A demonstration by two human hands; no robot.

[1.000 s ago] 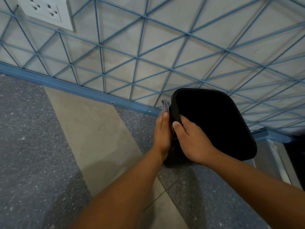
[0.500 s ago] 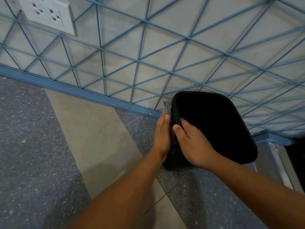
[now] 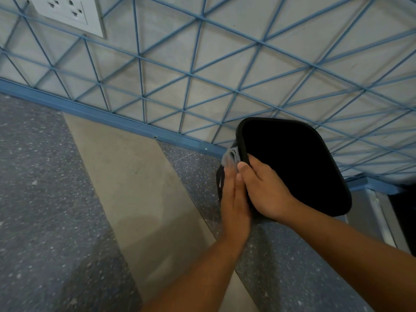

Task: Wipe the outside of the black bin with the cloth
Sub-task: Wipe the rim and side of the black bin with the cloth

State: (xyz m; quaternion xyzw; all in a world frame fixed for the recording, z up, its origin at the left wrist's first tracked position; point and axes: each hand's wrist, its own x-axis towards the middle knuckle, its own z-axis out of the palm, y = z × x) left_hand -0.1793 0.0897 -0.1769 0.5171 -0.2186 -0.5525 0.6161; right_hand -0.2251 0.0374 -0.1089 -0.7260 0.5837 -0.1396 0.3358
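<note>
The black bin (image 3: 292, 163) stands on the floor against the wall, seen from above with its dark opening toward me. My right hand (image 3: 265, 190) grips its near left rim, thumb on the rim. My left hand (image 3: 234, 199) lies flat against the bin's left outer side, pressing the grey cloth (image 3: 230, 156) to it. Only a bunched bit of the cloth shows above my fingertips; the rest is hidden under the hand. Most of the bin's left side is covered by my hands.
A grey wall with a blue diagonal grid (image 3: 202, 75) runs behind the bin, with a blue skirting strip (image 3: 112, 118) at its foot. A white socket plate (image 3: 67, 12) sits at the upper left. The floor (image 3: 67, 199) is speckled grey with a beige band. A white frame (image 3: 380, 217) stands at right.
My left hand has slid down the bin's left side, so more of the grey cloth shows above the fingertips. My right hand keeps its grip on the rim.
</note>
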